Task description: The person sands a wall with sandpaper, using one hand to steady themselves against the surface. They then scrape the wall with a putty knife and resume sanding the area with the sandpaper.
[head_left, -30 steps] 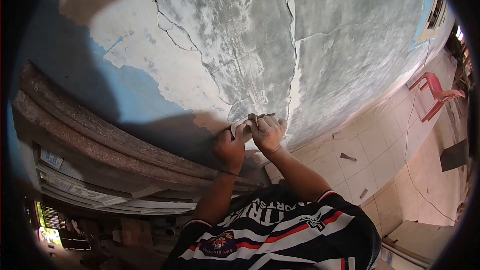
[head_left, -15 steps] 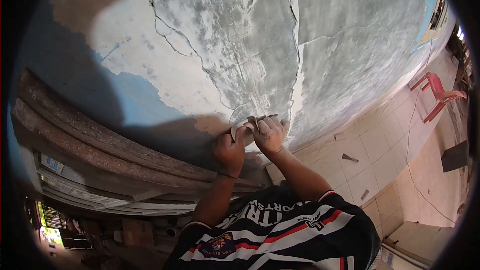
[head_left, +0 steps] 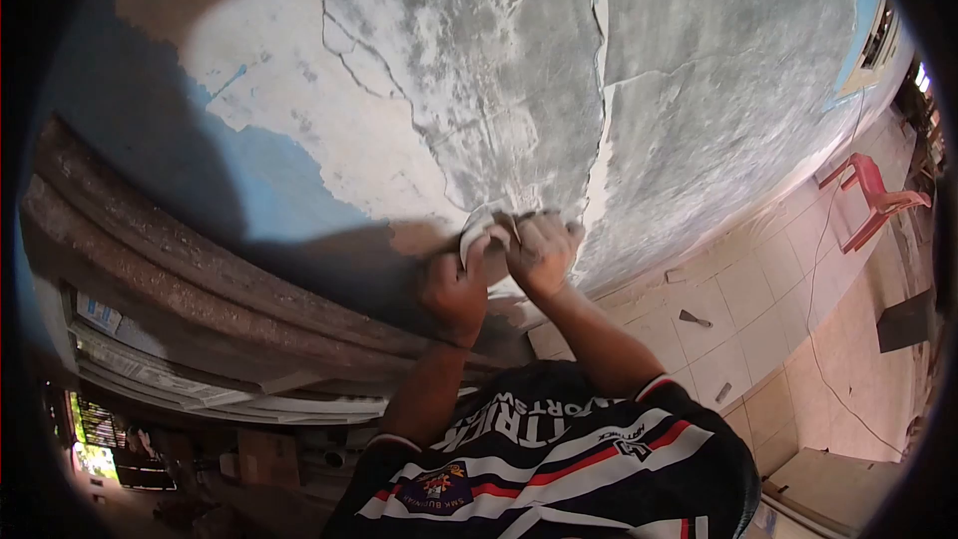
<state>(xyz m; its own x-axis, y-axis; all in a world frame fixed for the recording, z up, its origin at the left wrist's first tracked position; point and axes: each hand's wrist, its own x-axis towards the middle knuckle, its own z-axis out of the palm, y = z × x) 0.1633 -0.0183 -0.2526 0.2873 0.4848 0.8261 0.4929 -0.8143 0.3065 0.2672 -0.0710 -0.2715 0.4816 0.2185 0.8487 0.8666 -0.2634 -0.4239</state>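
Note:
My left hand [head_left: 456, 291] and my right hand [head_left: 543, 254] are close together in front of the lower wall. Between them is a small curled sheet of sandpaper [head_left: 477, 231], pale on one face and darker brown on the other. My left thumb points up against its pale curved edge, with the other fingers folded in. My right fingers are closed over the other end, slightly blurred and dusted with pale powder. Just beyond is the wall [head_left: 689, 110], grey and white with long cracks. Whether the sheet touches the wall, I cannot tell.
Stacked long boards [head_left: 200, 265] run along the left side. On the tiled floor [head_left: 743, 300] at right lie a scraper [head_left: 696, 318] and a small flat piece [head_left: 723, 392]. A red plastic chair [head_left: 874, 198] stands farther right, near a thin cable [head_left: 814, 309] on the floor.
The sandpaper's pale end now curls higher above my left thumb. Both hands remain on the sheet, my right fingers shifting slightly. The whole view has tilted a little.

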